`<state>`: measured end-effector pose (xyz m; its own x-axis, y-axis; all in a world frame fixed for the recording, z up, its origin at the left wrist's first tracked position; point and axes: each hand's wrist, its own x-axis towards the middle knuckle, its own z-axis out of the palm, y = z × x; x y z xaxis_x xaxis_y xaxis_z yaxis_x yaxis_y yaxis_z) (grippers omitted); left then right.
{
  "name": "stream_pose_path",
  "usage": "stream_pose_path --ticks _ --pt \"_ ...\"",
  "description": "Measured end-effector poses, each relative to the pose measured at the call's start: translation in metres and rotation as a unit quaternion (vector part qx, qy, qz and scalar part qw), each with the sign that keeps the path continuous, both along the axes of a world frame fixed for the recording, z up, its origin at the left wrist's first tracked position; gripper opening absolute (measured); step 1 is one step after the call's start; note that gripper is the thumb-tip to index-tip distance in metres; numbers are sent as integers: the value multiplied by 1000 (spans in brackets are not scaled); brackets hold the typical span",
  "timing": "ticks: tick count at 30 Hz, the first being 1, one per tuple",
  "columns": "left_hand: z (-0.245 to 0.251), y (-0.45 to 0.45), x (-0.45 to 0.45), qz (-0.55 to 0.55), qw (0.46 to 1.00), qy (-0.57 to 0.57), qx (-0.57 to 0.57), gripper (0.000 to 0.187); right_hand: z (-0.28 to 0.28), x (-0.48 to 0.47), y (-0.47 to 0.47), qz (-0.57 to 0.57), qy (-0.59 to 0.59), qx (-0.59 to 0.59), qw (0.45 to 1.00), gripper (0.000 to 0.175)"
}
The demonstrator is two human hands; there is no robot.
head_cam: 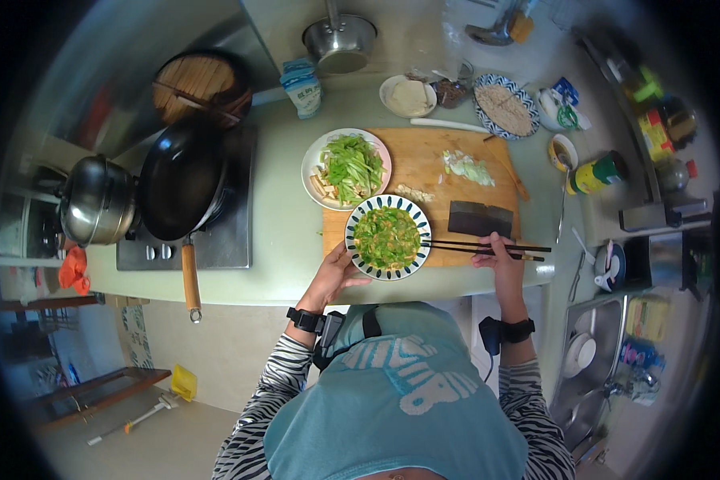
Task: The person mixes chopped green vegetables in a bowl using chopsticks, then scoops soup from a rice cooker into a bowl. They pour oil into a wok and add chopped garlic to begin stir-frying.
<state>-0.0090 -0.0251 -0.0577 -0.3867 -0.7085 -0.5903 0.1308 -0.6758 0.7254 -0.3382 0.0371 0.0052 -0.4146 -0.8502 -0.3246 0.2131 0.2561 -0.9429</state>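
My left hand (335, 273) grips the near left rim of a white bowl with dark blue petal marks (422, 225). Inside the bowl is a mix of chopped greens and what looks like beaten egg (387, 239). A pair of dark chopsticks (459, 248) is held in my right hand (497, 255), their tips at the bowl's right rim. Under the bowl lies a wooden cutting board (411, 144). On it are a cleaver blade (480, 219), chopped scallion (468, 168) and minced garlic (414, 192). A plate (308, 171) of sliced greens (353, 165) overlaps the board's left side.
On the left, a black wok (183, 180) sits on the gas stove (234, 246) beside a steel pot (99, 201). Behind the board stand a tofu bowl (389, 105), a patterned dish (483, 90) and a salt bag (302, 90). A sink (600, 318) lies right.
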Motion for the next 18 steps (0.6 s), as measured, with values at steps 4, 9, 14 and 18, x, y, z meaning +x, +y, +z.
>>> stream_pose_path --ticks 4,9,14,18 --pt "48 -16 19 -186 903 -366 -124 40 6 -6 12 -51 -27 -6 998 36" --pt "126 -60 -20 -281 841 -279 -370 29 1 -16 22 -60 -58 -9 997 34" --pt "131 -143 -138 -407 799 -234 -375 33 -9 -35 15 -8 -84 -21 996 31" --pt "55 -201 -223 -440 734 -355 -376 54 -17 -55 11 43 -118 -48 991 31"
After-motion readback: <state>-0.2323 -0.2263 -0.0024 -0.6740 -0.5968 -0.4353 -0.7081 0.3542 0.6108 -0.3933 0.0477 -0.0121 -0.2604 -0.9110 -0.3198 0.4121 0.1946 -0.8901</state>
